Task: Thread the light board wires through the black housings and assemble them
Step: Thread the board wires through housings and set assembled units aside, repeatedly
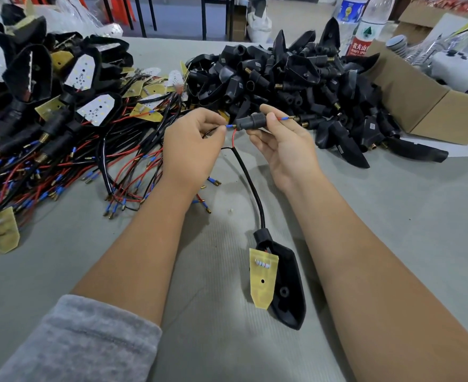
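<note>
My right hand [279, 146] grips a small black tubular housing [252, 121] above the grey table. A red wire with a blue sleeve [282, 119] pokes out of its right end. My left hand [192, 142] pinches a blue-sleeved wire end [229, 126] at the housing's left opening. From there a black cable [250, 186] runs down to a larger black lamp housing [285, 282] lying near me, with a yellow light board [263, 277] tilted out of it.
A heap of empty black housings [296, 81] lies at the back right beside a cardboard box [425, 106] and water bottles [362, 23]. At the left sit assembled units and loose boards with red and black wires [61, 139]. Another yellow board [3, 232] lies at the left edge.
</note>
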Demonstrator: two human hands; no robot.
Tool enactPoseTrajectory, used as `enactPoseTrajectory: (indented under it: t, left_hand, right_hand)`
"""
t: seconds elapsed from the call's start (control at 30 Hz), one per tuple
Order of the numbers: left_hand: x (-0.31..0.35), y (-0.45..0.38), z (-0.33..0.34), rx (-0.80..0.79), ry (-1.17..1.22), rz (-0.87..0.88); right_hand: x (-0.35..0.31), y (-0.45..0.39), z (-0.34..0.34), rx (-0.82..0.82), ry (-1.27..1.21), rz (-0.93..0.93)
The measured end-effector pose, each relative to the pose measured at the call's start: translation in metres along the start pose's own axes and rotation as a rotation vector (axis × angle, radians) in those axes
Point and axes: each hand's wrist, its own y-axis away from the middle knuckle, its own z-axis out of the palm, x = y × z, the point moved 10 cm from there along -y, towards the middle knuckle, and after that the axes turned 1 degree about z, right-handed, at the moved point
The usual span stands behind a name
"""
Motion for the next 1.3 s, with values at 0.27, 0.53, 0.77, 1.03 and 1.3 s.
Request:
enactPoseTrajectory:
  t: [0.27, 0.53, 0.77, 1.03, 1.3]
  left_hand:
    - [-0.006, -0.002, 0.003, -0.027, 0.059, -0.058]
    - [-0.007, 0.0, 0.01, -0.094, 0.115, -0.089]
    - [-0.005, 0.001, 0.01, -0.082, 0.209, -0.1]
    - [-0.012, 0.0, 0.011, -0.057, 0.27, -0.162]
    - [-0.007, 0.002, 0.015, -0.112, 0.171, -0.147]
  right_hand:
    - [-0.001, -0.001, -0.002, 0.015, -0.009, -0.015]
    - [-0.003, 0.0, -0.003, 0.021, 0.051, -0.048]
    - [-0.002, 0.0, 0.0, -0.027, -0.013, 0.006]
    - [-0.001, 0.002, 0.001, -0.045, -0.058, 0.023]
    - [-0.004, -0.001, -0.001, -0.057, 0.018, -0.001]
